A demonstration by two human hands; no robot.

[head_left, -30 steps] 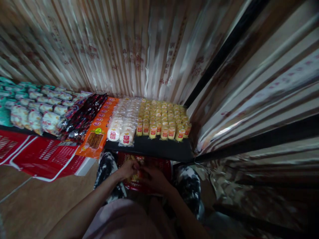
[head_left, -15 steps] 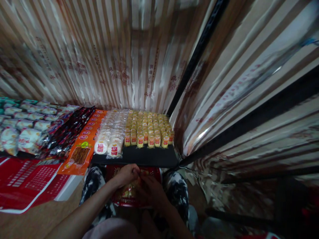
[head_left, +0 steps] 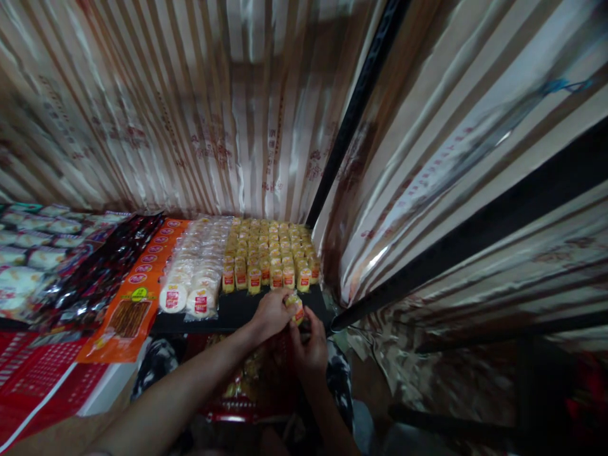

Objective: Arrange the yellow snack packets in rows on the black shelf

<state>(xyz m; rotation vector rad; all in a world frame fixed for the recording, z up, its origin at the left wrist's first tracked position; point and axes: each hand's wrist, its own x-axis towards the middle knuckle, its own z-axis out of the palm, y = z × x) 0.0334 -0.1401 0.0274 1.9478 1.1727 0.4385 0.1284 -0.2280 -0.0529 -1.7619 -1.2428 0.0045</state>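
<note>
My left hand (head_left: 270,313) and my right hand (head_left: 310,345) meet over the front edge of a black shelf (head_left: 240,307). Together they pinch a small yellow packet with a red label (head_left: 296,306), held just in front of the rows of like yellow packets (head_left: 268,250) on the shelf. Both hands have their fingers closed round it. Below my arms a red basket (head_left: 251,389) with more packets rests on my lap.
Left of the yellow packets lie rows of round white cakes in clear wrap (head_left: 192,275), then orange snack packs (head_left: 137,294), dark red packs (head_left: 102,266) and white-green bags (head_left: 28,253). A striped curtain (head_left: 213,114) hangs behind; a black post (head_left: 354,114) stands right.
Both hands rose from the basket on my lap up to the shelf edge, bringing one yellow packet. The view shifted right and forward.
</note>
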